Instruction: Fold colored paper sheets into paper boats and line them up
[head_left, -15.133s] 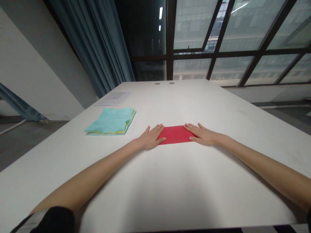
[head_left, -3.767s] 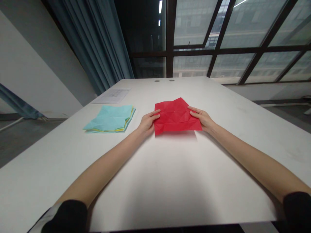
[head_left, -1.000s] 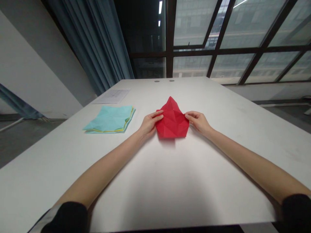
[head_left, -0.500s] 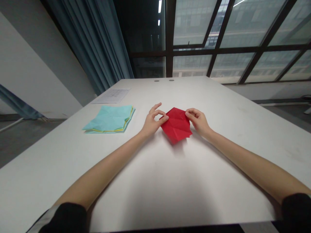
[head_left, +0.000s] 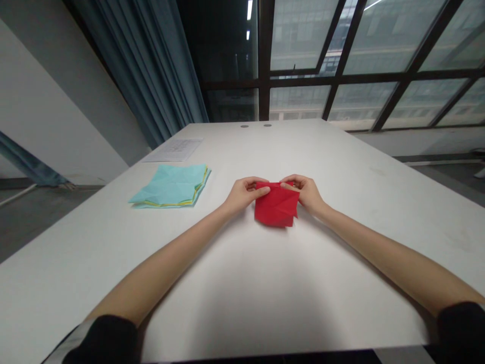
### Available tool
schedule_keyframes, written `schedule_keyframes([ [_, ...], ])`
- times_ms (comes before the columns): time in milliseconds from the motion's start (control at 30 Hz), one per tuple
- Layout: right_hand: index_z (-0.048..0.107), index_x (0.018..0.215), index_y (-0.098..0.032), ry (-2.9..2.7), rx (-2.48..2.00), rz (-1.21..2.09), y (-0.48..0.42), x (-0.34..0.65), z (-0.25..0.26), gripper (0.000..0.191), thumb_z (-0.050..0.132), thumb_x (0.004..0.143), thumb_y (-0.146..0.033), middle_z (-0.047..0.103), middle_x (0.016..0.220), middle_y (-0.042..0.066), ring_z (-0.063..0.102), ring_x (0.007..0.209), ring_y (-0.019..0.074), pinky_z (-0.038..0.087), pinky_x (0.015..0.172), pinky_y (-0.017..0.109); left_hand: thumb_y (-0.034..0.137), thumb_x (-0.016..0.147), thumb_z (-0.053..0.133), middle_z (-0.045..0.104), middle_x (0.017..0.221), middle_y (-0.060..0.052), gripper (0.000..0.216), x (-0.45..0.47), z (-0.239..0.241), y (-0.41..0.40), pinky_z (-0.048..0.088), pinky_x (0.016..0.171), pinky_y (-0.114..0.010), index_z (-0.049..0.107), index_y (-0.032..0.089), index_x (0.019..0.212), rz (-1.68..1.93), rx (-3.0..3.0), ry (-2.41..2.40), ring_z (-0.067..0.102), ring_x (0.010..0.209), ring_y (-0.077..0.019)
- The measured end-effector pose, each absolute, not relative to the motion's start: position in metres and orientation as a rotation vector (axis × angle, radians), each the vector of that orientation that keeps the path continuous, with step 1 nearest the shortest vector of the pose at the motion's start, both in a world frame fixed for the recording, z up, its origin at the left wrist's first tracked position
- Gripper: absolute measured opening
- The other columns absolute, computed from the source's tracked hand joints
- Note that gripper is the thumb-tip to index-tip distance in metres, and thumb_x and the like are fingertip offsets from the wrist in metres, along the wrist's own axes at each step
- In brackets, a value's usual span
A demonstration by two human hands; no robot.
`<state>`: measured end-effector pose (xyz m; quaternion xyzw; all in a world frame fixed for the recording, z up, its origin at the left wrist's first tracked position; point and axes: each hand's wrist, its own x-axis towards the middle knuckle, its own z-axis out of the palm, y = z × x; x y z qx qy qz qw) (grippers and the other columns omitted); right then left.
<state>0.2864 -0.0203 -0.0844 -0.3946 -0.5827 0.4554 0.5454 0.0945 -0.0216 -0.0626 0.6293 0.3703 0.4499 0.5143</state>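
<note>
A creased piece of red paper [head_left: 276,208] is held just above the tabletop, its top edge folded and level. My left hand [head_left: 245,194] pinches the upper left part, thumb on the near face and fingers behind. At the upper right, my right hand [head_left: 306,193] grips the same edge between thumb and fingers, close to the left hand. The lower right corner of the paper shows uneven, layered edges. Part of the far side is hidden behind the near face.
On the white table [head_left: 242,283], a stack of light blue and yellow creased paper [head_left: 170,186] lies to the left. Behind it is a printed sheet [head_left: 175,150]. Two round grommets [head_left: 244,126] sit near the far edge, before the windows and a blue curtain [head_left: 151,65].
Both hands have come closer together along the top of the red paper. Its pointed top is now a straight folded edge, and the left fingers have curled in.
</note>
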Motion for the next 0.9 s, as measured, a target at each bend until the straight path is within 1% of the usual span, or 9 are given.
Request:
schedule_keyframes([
  [100, 0.060, 0.089, -0.021, -1.372, -0.928, 1.156, -0.023, 0.286, -0.082, 0.036, 0.073, 0.060, -0.037, 0.061, 0.063, -0.003, 0.052, 0.055, 0.0117, 0.041, 0.057, 0.027, 0.030, 0.060, 0.075, 0.065, 0.069, -0.002, 0.027, 0.095, -0.065, -0.020, 0.045, 0.062, -0.024, 0.065, 0.013, 0.078, 1.102, 1.442, 0.935, 0.057, 0.062, -0.0111],
  [167, 0.057, 0.098, -0.022, -1.307, -0.932, 1.263, -0.025, 0.286, -0.081, 0.044, 0.068, 0.065, -0.049, 0.059, 0.063, -0.003, 0.051, 0.054, 0.0120, 0.040, 0.055, 0.027, 0.029, 0.060, 0.073, 0.062, 0.064, 0.000, 0.024, 0.095, -0.068, -0.018, 0.043, 0.056, -0.023, 0.062, 0.013, 0.075, 1.145, 1.367, 0.972, 0.055, 0.057, -0.0100],
  [267, 0.051, 0.110, -0.024, -1.224, -0.953, 1.465, -0.025, 0.289, -0.081, 0.060, 0.051, 0.070, -0.068, 0.062, 0.071, 0.000, 0.055, 0.062, 0.0154, 0.042, 0.058, 0.029, 0.027, 0.062, 0.070, 0.061, 0.062, 0.000, 0.021, 0.094, -0.074, -0.014, 0.043, 0.053, -0.022, 0.059, 0.014, 0.073, 1.267, 1.284, 1.059, 0.054, 0.055, -0.0098],
  [333, 0.047, 0.115, -0.025, -1.234, -0.971, 1.533, -0.024, 0.291, -0.082, 0.065, 0.053, 0.068, -0.070, 0.063, 0.077, 0.002, 0.057, 0.069, 0.0171, 0.044, 0.062, 0.031, 0.026, 0.062, 0.068, 0.061, 0.063, -0.001, 0.019, 0.092, -0.077, -0.012, 0.043, 0.053, -0.022, 0.058, 0.014, 0.073, 1.331, 1.270, 1.126, 0.054, 0.056, -0.0100],
  [433, 0.044, 0.117, -0.026, -1.263, -0.981, 1.528, -0.022, 0.293, -0.082, 0.065, 0.069, 0.064, -0.053, 0.062, 0.079, 0.000, 0.059, 0.075, 0.0162, 0.047, 0.068, 0.031, 0.026, 0.062, 0.068, 0.059, 0.063, -0.001, 0.019, 0.090, -0.081, -0.010, 0.043, 0.053, -0.022, 0.058, 0.014, 0.073, 1.350, 1.286, 1.183, 0.054, 0.056, -0.0102],
  [533, 0.044, 0.117, -0.025, -1.277, -1.000, 1.495, -0.020, 0.293, -0.083, 0.065, 0.076, 0.061, -0.036, 0.060, 0.077, -0.002, 0.059, 0.071, 0.0144, 0.048, 0.064, 0.029, 0.028, 0.063, 0.067, 0.058, 0.062, 0.000, 0.021, 0.090, -0.082, -0.010, 0.043, 0.052, -0.021, 0.057, 0.014, 0.075, 1.336, 1.282, 1.174, 0.053, 0.056, -0.0102],
  [767, 0.046, 0.113, -0.022, -1.267, -1.034, 1.412, -0.011, 0.297, -0.092, 0.057, 0.070, 0.061, -0.018, 0.059, 0.069, -0.004, 0.060, 0.061, 0.0124, 0.050, 0.059, 0.028, 0.017, 0.064, 0.061, 0.052, 0.062, 0.005, 0.022, 0.097, -0.086, -0.016, 0.042, 0.051, -0.022, 0.051, 0.018, 0.084, 1.267, 1.304, 1.151, 0.051, 0.051, -0.0091],
  [833, 0.045, 0.113, -0.022, -1.260, -1.059, 1.396, -0.007, 0.300, -0.094, 0.058, 0.067, 0.060, -0.014, 0.059, 0.063, -0.006, 0.059, 0.056, 0.0117, 0.049, 0.056, 0.026, 0.013, 0.065, 0.057, 0.053, 0.064, 0.003, 0.018, 0.097, -0.089, -0.018, 0.044, 0.056, -0.024, 0.053, 0.017, 0.082, 1.166, 1.501, 1.220, 0.053, 0.057, -0.0109],
  [900, 0.042, 0.115, -0.021, -1.292, -1.096, 1.378, -0.002, 0.305, -0.096, 0.061, 0.066, 0.060, -0.012, 0.060, 0.060, -0.007, 0.058, 0.052, 0.0114, 0.048, 0.053, 0.025, 0.011, 0.066, 0.056, 0.055, 0.075, -0.001, 0.016, 0.096, -0.092, -0.020, 0.047, 0.067, -0.028, 0.057, 0.017, 0.081, 1.085, 1.786, 1.309, 0.056, 0.072, -0.0145],
])
